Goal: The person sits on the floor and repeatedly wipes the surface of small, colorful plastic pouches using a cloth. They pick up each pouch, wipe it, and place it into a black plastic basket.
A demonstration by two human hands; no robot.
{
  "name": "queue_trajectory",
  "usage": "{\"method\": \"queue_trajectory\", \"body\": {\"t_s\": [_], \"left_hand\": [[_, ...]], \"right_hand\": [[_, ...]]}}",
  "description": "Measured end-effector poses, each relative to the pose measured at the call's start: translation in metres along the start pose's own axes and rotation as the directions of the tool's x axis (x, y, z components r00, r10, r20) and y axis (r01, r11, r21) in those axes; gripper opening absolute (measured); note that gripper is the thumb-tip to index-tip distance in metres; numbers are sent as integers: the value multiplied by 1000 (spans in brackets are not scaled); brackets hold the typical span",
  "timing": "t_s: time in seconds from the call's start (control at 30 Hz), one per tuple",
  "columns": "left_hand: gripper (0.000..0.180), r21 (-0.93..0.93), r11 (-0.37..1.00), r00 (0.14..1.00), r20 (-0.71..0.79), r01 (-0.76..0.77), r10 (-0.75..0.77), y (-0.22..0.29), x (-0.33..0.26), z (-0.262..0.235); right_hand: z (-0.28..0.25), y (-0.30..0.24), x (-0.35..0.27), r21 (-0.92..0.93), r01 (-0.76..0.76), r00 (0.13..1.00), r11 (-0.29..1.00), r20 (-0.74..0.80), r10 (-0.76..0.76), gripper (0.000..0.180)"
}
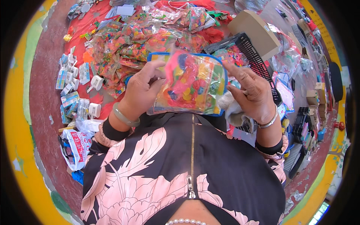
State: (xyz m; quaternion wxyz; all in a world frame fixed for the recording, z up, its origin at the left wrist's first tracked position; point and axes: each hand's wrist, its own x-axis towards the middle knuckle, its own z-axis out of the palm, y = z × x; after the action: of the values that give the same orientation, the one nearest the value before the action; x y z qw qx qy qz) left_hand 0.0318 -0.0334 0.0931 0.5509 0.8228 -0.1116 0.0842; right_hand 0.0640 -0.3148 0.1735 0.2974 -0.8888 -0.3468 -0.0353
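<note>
A heap of bagged pieces lies beyond. A blue-edged panel at the chest apparently backs the clear bag, keeping it between both hands. Right hand: fingers spread; left hand: fingers curled, grip unclear.

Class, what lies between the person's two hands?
In the head view, a clear bag of colourful pieces lies between the left hand and the right hand.

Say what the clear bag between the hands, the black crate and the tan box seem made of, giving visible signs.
Bag: probably thin, glossy plastic film; see-through, with wrinkled highlights.
Crate: likely moulded, rigid plastic, fairly matt; regular openings in its side.
Box: apparently cardboard, matt; plain brown, flat faces.
</note>
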Motion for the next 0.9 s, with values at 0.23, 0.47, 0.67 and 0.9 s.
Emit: {"method": "queue_trajectory", "body": {"t_s": [0.23,0.47,0.67,0.9], "left_hand": [[17,319,667,737,217,-673,640,94,71,3],[15,152,788,788,-78,-596,611,71,102,16],[8,308,894,943,175,-326,284,-36,61,25],[6,318,927,978,117,-200,172,-85,24,36]], "right_hand": [[-32,-31,48,-486,242,962,840,10,-271,37],[-121,31,27,-561,-200,974,803,-204,101,12],[-137,158,-43,-475,-541,838,694,-241,489,21],[-69,305,-93,-313,-742,663,593,-208,719,25]]}}
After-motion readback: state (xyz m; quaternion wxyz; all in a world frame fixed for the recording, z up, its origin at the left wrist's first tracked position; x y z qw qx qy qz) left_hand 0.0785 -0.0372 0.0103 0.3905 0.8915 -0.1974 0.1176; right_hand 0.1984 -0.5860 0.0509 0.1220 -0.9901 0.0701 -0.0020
